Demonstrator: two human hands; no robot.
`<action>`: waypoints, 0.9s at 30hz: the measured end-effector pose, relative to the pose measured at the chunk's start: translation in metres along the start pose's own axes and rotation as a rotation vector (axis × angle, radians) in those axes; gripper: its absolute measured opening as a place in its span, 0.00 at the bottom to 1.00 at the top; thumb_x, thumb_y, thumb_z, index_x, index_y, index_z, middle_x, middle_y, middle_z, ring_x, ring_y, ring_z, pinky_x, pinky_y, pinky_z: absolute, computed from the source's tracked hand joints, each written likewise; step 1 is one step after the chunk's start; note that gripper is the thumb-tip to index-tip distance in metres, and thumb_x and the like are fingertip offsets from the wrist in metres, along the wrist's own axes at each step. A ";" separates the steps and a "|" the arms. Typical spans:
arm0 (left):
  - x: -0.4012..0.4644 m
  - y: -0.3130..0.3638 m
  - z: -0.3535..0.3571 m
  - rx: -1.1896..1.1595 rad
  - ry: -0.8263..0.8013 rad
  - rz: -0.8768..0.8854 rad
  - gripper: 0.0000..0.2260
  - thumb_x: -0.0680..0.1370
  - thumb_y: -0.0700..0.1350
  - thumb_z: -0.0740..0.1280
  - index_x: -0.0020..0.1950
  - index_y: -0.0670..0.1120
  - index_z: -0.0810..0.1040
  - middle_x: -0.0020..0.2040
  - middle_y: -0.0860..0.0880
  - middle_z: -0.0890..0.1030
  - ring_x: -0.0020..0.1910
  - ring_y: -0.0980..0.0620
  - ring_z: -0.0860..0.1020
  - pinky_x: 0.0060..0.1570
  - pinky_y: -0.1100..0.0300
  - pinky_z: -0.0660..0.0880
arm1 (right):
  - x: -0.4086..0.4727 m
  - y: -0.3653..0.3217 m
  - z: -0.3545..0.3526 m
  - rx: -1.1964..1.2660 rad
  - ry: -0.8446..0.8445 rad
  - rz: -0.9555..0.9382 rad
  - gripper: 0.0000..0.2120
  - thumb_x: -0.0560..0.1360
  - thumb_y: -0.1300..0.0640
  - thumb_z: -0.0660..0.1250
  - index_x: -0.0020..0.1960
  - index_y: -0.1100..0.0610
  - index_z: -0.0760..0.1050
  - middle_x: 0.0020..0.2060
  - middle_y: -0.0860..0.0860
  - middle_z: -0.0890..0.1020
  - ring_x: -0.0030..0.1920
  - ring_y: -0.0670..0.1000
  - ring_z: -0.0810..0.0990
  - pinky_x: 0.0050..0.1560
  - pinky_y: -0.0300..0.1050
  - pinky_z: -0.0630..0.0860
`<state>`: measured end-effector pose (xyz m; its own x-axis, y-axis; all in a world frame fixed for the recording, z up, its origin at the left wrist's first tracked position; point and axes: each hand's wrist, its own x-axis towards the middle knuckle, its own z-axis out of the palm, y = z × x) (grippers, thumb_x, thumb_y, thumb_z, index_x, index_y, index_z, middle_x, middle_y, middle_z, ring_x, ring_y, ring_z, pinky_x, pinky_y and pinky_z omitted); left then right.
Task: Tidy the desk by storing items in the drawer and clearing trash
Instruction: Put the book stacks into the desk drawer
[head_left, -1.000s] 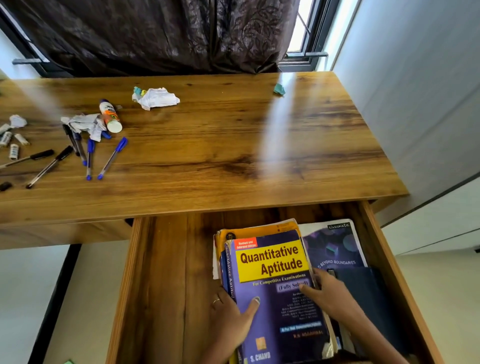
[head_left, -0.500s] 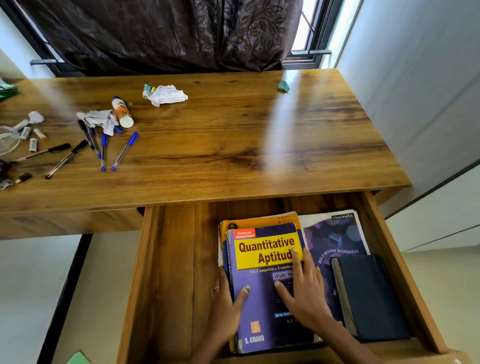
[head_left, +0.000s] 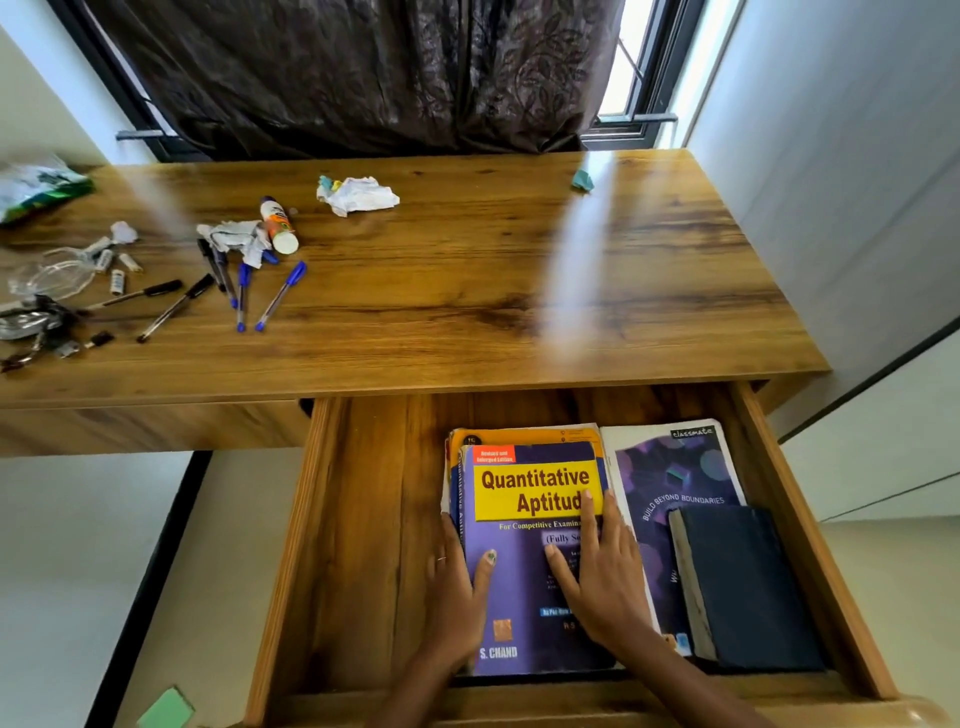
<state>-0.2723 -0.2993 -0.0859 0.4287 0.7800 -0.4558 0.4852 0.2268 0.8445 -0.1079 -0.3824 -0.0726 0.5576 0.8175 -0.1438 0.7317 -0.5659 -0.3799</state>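
— The drawer (head_left: 363, 545) of smooth, grained wood stands pulled out below the bench (head_left: 467, 312). Where are the books?

— In its right half. A glossy purple book (head_left: 524, 582) with a yellow title panel tops a stack, an orange cover showing beneath its far edge. Just beside it lies a purple notebook (head_left: 675, 483), and a dark, matte hardback (head_left: 748, 587) rests on that notebook against the drawer's right wall.

— And the hands?

— The left hand (head_left: 457, 592) grips the purple book's spine edge, thumb on the cover and fingers down its side. The right hand (head_left: 602, 577) lies flat on the cover, fingers straight and pressing.

— Any open room?

— The drawer's left half is bare wood, from the stack to the left wall. The right half of the bench is also largely bare, apart from a small teal scrap (head_left: 583, 181) near the far edge.

— What sits on the left?

— Crumpled white paper (head_left: 358, 194), a glue stick (head_left: 278, 224) lying beside another paper wad (head_left: 236, 238), thin pens (head_left: 244, 291) fanned out with blue and black caps, small batteries (head_left: 117, 270), and a shiny green-and-white wrapper (head_left: 41, 187) at the far left corner.
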 end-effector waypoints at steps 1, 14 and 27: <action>0.000 -0.004 0.006 0.095 0.097 0.082 0.35 0.73 0.70 0.55 0.75 0.62 0.45 0.73 0.47 0.64 0.68 0.48 0.70 0.55 0.50 0.78 | 0.000 0.000 0.000 -0.007 0.004 -0.002 0.40 0.72 0.28 0.38 0.76 0.50 0.37 0.76 0.56 0.47 0.75 0.57 0.51 0.72 0.54 0.55; -0.006 0.022 0.039 0.802 0.212 0.241 0.33 0.79 0.63 0.43 0.78 0.45 0.49 0.76 0.47 0.59 0.74 0.46 0.54 0.64 0.54 0.61 | 0.006 0.020 -0.004 -0.177 -0.046 -0.182 0.35 0.78 0.36 0.41 0.76 0.58 0.50 0.75 0.54 0.54 0.76 0.50 0.45 0.74 0.46 0.40; -0.037 0.014 0.020 0.769 0.074 0.267 0.39 0.68 0.72 0.35 0.73 0.54 0.31 0.76 0.57 0.34 0.75 0.56 0.37 0.75 0.56 0.51 | 0.002 0.020 -0.011 -0.141 0.008 -0.242 0.35 0.77 0.36 0.38 0.76 0.57 0.50 0.75 0.53 0.53 0.75 0.53 0.50 0.73 0.45 0.37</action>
<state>-0.2659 -0.3363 -0.0627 0.5652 0.7940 -0.2239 0.7727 -0.4145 0.4808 -0.0878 -0.3933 -0.0709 0.3624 0.9303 -0.0573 0.8912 -0.3638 -0.2710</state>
